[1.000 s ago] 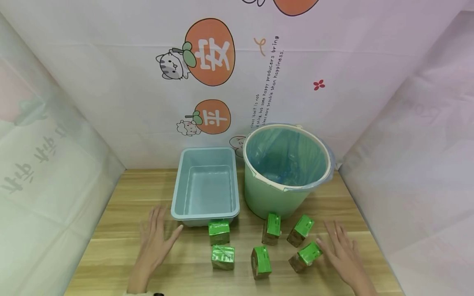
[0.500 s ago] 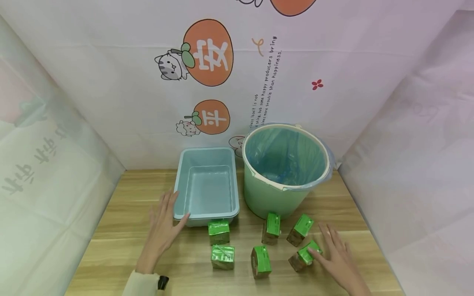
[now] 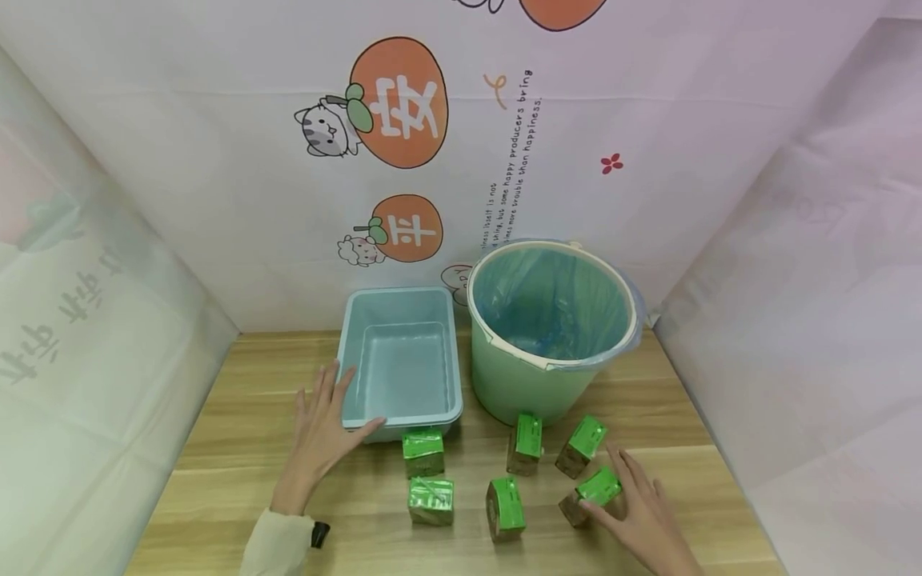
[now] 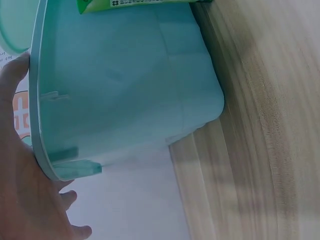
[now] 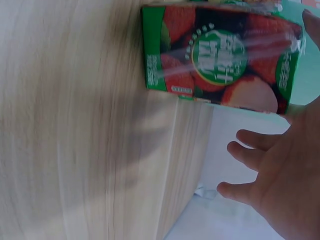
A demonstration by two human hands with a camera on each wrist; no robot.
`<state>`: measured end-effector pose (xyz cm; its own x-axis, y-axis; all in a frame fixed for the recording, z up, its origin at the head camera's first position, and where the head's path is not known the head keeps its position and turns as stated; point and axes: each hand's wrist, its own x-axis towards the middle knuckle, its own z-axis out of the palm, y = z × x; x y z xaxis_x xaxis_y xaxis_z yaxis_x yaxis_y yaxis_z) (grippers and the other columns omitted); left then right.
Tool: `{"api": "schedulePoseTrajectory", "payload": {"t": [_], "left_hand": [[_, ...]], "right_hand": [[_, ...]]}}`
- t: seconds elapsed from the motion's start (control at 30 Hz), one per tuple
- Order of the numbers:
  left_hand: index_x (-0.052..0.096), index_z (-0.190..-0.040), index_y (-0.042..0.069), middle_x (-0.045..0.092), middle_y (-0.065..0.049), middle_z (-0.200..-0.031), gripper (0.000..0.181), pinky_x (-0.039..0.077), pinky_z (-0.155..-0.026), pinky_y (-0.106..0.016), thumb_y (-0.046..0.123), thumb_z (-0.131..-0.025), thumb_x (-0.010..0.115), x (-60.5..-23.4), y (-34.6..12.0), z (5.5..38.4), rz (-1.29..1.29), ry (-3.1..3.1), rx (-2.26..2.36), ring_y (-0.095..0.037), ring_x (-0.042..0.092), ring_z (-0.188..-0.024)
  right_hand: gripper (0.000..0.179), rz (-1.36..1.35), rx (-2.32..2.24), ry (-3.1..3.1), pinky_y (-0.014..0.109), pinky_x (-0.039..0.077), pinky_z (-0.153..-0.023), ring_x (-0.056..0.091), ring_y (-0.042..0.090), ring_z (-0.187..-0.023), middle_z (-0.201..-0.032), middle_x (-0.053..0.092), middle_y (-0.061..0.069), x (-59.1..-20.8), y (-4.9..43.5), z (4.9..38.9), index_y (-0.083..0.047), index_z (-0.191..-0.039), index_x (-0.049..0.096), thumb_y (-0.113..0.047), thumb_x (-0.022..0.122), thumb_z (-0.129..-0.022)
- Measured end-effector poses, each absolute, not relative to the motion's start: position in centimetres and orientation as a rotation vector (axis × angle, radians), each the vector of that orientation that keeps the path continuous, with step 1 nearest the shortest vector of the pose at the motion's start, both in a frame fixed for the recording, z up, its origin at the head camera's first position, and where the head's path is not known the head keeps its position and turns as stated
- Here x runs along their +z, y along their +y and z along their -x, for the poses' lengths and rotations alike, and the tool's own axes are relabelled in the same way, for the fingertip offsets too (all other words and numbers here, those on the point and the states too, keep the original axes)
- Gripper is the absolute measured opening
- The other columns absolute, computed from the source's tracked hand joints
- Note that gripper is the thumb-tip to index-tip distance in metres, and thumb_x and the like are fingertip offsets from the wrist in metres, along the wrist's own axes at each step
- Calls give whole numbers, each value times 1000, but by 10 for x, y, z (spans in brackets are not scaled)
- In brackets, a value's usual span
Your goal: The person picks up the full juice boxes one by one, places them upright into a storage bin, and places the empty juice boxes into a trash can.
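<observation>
My left hand [image 3: 317, 444] is at the near left corner of a pale blue plastic tub [image 3: 403, 419], its thumb and fingers spread over the rim. In the left wrist view the hand [image 4: 30, 195] lies along the tub's rim [image 4: 36, 95]. On the right, my right hand [image 3: 643, 516] reaches over a small juice box [image 3: 589, 498] with a green top, thumb on the near side and fingers beyond it. Fruit pictures cover the box's side [image 5: 220, 57] in the right wrist view, where the other fingers [image 5: 245, 157] are spread below it.
A green bucket [image 3: 519, 384] with a bag liner stands right of the tub. Several more juice boxes stand on the wooden table: one box [image 3: 423, 454] before the tub, another box [image 3: 431, 502] nearer, others [image 3: 525, 444] near the bucket. Printed cloth [image 3: 562, 160] walls enclose the table.
My left hand has moved right and forward from beside the tub onto its corner. My right hand has moved left over the nearest right-hand juice box. The boxes stay in place.
</observation>
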<state>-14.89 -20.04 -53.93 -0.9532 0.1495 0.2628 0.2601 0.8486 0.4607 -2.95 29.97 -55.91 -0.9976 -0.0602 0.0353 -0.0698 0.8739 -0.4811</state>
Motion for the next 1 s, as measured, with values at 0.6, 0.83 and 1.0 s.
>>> {"api": "schedulePoseTrajectory", "payload": {"t": [0.6, 0.83, 1.0], "left_hand": [[33, -166, 11, 10, -19, -176, 107, 6, -123, -75, 67, -85, 77, -541, -199, 152, 301, -2840, -810, -42, 8, -161], [36, -164, 11, 11, -19, -176, 107, 7, -123, -74, 64, -83, 80, -542, -198, 153, 286, -2814, -838, -44, 10, -161], [34, -165, 12, 9, -18, -177, 107, 5, -124, -72, 65, -84, 79, -541, -199, 151, 278, -2841, -847, -42, 8, -161]], "right_hand": [[123, -88, 745, -2992, 73, 55, -86, 67, 58, -102, -118, 67, 40, -566, 288, 27, -4, -169, 10, -53, 86, -85], [107, 39, 929, -2974, 54, 62, -66, 73, 40, -83, -103, 72, 32, -564, 287, 28, 3, -155, 31, -44, 92, -81], [87, 115, 977, -2979, 39, 58, -61, 68, 25, -75, -91, 71, 17, -562, 285, 28, 2, -136, 43, -42, 93, -80]]}}
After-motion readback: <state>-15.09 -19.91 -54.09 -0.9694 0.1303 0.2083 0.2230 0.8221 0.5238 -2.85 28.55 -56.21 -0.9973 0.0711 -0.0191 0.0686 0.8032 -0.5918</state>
